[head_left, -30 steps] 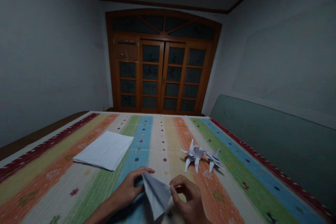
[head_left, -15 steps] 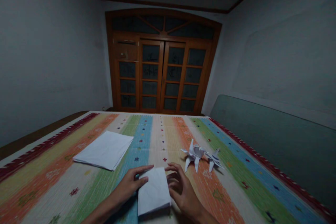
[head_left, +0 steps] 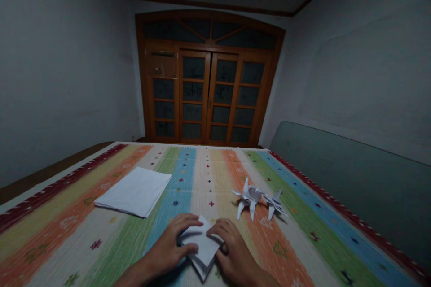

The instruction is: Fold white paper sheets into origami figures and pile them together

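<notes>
A folded white paper (head_left: 202, 244) lies between the left hand (head_left: 166, 244) and right hand (head_left: 234, 249), their half-curled fingers pressing it against the striped cloth (head_left: 121, 233).

The folded paper (head_left: 204, 244), a flat rectangle half a second ago, is now being turned corner-down and being pressed by the left hand (head_left: 166, 242) and right hand (head_left: 234, 251).

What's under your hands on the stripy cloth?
A folded white paper lies under your left hand and right hand. Its tip pokes out; the part beneath your palms is hidden.
</notes>
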A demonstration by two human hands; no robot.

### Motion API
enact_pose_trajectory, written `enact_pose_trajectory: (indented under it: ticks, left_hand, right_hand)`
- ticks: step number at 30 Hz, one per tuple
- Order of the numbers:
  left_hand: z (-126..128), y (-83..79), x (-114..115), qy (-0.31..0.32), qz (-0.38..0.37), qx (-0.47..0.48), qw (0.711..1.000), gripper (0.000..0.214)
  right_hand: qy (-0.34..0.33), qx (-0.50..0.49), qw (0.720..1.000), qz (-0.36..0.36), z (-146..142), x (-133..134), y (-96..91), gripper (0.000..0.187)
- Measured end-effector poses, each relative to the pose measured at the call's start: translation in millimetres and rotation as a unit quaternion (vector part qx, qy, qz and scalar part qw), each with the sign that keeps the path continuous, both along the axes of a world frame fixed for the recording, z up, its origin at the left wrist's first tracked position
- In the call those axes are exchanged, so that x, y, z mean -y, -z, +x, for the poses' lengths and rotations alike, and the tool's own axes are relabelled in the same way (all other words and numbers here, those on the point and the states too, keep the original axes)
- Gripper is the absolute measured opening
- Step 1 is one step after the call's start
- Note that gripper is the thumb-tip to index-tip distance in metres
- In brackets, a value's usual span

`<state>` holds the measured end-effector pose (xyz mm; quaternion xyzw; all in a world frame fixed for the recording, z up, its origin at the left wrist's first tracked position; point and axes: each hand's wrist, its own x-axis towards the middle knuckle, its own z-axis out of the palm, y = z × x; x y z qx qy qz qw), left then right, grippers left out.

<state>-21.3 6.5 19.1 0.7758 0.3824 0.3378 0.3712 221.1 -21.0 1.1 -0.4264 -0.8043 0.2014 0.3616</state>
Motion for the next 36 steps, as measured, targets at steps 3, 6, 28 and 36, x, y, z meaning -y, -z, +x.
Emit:
enact_pose_trajectory:
  ticks: [3,6,28,36]
  left_hand:
    - [-1,-6.8,7,0.066,0.019,-0.034,0.997,0.058]
    - [2,-7.0,10,0.085,0.049,-0.051,0.994,0.049]
    - [33,-3.9,16,-0.109,-0.008,0.018,0.994,0.036]
    - [31,2.1,7,-0.096,-0.167,0.194,0.962,0.051]
  right_hand:
    - [-0.004,0.002,1.000,-0.026,0,2,-3.7,0.043]
    - [-0.007,0.005,1.000,-0.024,1,3,-3.9,0.044]
    - [0.052,-0.096,0.994,0.015,-15,4,6.2,0.058]
    - [0.084,-0.137,0.985,-0.067,-18,4,1.8,0.062]
